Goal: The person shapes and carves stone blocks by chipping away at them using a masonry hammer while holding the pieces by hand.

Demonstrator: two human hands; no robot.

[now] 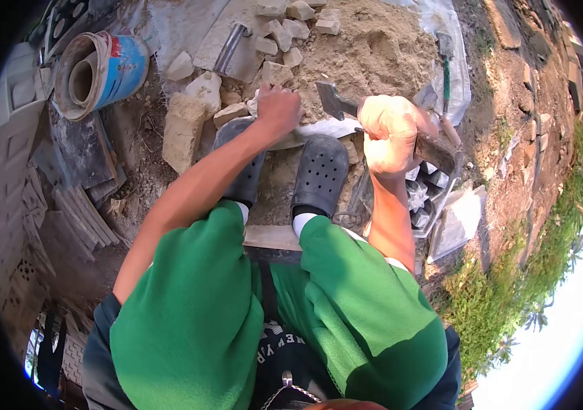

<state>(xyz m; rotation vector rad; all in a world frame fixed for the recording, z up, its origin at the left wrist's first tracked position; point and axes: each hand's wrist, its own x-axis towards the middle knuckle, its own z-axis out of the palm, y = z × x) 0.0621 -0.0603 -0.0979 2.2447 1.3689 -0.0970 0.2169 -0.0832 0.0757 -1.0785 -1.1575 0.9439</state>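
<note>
My left hand point(279, 111) is closed, fingers curled down over a pale stone point(253, 105) that is mostly hidden beneath it, just beyond my left shoe. My right hand point(392, 133) is a fist around a hatchet-like tool with a flat dark metal blade point(334, 101). The blade points left, toward my left hand, and stands apart from the stone. Most of this tool's handle is covered by my fist. A larger rectangular stone block point(183, 132) lies left of my left hand, and a heap of sand point(366, 55) rises beyond both hands.
Broken stones point(281, 34) lie along the sand. A metal-headed hammer point(231, 48) rests on a slab at upper left. Farther left stands a blue bucket point(125, 68). A green-handled tool point(446, 75) lies at right, near a tray of metallic pieces point(428, 188). My dark clogs point(320, 171) are below.
</note>
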